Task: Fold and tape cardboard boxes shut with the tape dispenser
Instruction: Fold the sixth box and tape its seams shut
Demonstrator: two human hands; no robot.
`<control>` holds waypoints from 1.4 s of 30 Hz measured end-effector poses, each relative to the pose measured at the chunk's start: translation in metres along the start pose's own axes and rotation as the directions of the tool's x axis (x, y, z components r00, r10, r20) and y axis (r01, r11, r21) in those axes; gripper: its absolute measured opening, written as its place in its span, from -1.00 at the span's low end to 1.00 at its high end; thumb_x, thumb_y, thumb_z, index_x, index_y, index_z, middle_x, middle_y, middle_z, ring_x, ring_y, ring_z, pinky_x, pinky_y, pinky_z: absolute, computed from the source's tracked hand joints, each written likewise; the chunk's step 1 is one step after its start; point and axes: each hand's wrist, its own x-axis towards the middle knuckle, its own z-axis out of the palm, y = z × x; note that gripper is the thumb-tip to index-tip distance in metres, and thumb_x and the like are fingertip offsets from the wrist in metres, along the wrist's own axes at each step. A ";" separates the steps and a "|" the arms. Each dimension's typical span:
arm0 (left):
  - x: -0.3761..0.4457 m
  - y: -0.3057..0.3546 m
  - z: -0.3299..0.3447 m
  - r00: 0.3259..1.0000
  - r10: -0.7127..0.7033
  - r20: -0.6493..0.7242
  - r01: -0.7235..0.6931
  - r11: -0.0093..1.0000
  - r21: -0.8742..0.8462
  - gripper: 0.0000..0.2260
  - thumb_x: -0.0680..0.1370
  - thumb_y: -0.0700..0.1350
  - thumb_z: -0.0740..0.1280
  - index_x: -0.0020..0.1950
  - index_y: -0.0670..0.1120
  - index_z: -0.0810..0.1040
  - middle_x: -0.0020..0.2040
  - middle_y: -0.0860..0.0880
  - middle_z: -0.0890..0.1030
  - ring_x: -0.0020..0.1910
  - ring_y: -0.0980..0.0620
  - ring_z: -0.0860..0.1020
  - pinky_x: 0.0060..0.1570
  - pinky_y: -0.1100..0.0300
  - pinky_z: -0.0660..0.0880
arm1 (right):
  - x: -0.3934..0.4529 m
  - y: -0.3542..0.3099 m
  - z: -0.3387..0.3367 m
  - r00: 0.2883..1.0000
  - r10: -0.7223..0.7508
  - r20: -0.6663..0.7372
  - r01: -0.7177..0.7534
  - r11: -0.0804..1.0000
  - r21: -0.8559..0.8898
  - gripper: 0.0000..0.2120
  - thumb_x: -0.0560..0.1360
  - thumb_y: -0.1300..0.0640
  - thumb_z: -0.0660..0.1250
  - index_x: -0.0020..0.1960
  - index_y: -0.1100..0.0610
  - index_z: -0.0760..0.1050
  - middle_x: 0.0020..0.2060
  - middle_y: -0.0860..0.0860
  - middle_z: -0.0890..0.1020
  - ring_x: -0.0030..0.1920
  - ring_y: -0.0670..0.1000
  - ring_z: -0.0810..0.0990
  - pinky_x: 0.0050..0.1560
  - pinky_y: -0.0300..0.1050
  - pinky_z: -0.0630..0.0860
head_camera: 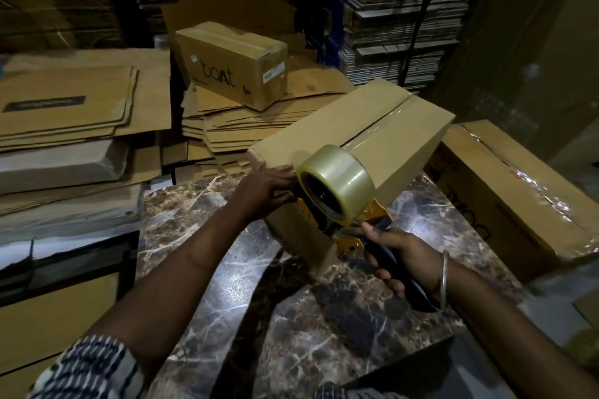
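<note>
A brown cardboard box (395, 139) stands on the marble table (246, 285), its top flaps closed with clear tape running along the seam. My right hand (398, 259) grips the dark handle of the tape dispenser (340, 191), whose clear tape roll sits at the box's near end. The dispenser's yellow frame lies against the near end face. My left hand (262, 194) rests with straight fingers against the box's near left corner, beside the roll.
A taped box printed "boat" (236, 65) sits on a pile of flattened cardboard (246, 120) behind. More flat cardboard sheets (68, 107) are stacked at left. Another taped box (509, 197) lies at right. Tall stacks of cardboard (398, 10) fill the background.
</note>
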 end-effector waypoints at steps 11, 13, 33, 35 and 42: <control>0.011 -0.028 0.009 0.999 0.013 -0.029 -0.010 0.996 0.087 -0.57 0.42 -0.19 0.55 0.28 -0.02 0.61 0.33 -0.12 0.58 0.32 -0.16 0.55 0.35 -0.51 0.14 | 0.019 -0.013 -0.002 1.000 0.019 0.004 -0.019 1.000 0.006 -0.38 0.31 -0.43 0.38 -0.31 0.15 0.36 -0.45 0.07 0.32 -0.58 0.01 0.19 -0.47 -0.11 0.05; 0.016 -0.027 0.009 0.998 -0.030 -0.058 0.037 0.991 0.130 -0.54 0.44 -0.19 0.52 0.33 -0.01 0.55 0.34 -0.14 0.57 0.32 -0.20 0.54 0.31 -0.55 0.15 | 0.024 -0.020 -0.002 1.000 0.010 -0.005 -0.010 1.000 0.000 -0.39 0.29 -0.43 0.34 -0.31 0.15 0.36 -0.46 0.07 0.31 -0.58 0.01 0.19 -0.47 -0.12 0.05; 0.018 -0.006 0.019 0.990 0.069 -0.122 -0.059 0.995 0.083 -0.60 0.59 0.00 0.31 0.43 0.04 0.45 0.45 0.07 0.43 0.44 -0.01 0.39 0.36 -0.38 0.22 | 0.026 0.028 -0.025 0.956 -0.292 0.024 0.282 0.939 0.197 -0.28 0.18 -0.33 0.61 0.02 0.20 0.47 -0.39 0.10 0.38 -0.57 -0.02 0.27 -0.60 -0.20 0.13; 0.018 0.002 0.028 0.992 0.034 -0.118 -0.037 0.999 -0.020 -0.65 0.61 0.08 0.25 0.31 -0.04 0.60 0.36 -0.03 0.55 0.38 -0.07 0.48 0.36 -0.40 0.15 | 0.029 0.030 -0.026 0.957 -0.290 0.034 0.278 0.941 0.190 -0.33 0.20 -0.32 0.60 -0.06 0.22 0.50 -0.38 0.12 0.38 -0.57 -0.01 0.28 -0.60 -0.19 0.13; 0.015 -0.005 0.042 0.990 -0.006 -0.142 -0.004 0.998 -0.070 -0.70 0.54 0.06 0.32 0.19 -0.03 0.66 0.34 0.01 0.55 0.39 -0.05 0.46 0.33 -0.53 0.18 | 0.031 0.031 -0.024 0.963 -0.268 0.023 0.260 0.949 0.179 -0.24 0.14 -0.35 0.60 0.02 0.19 0.43 -0.41 0.07 0.40 -0.57 -0.02 0.27 -0.56 -0.14 0.07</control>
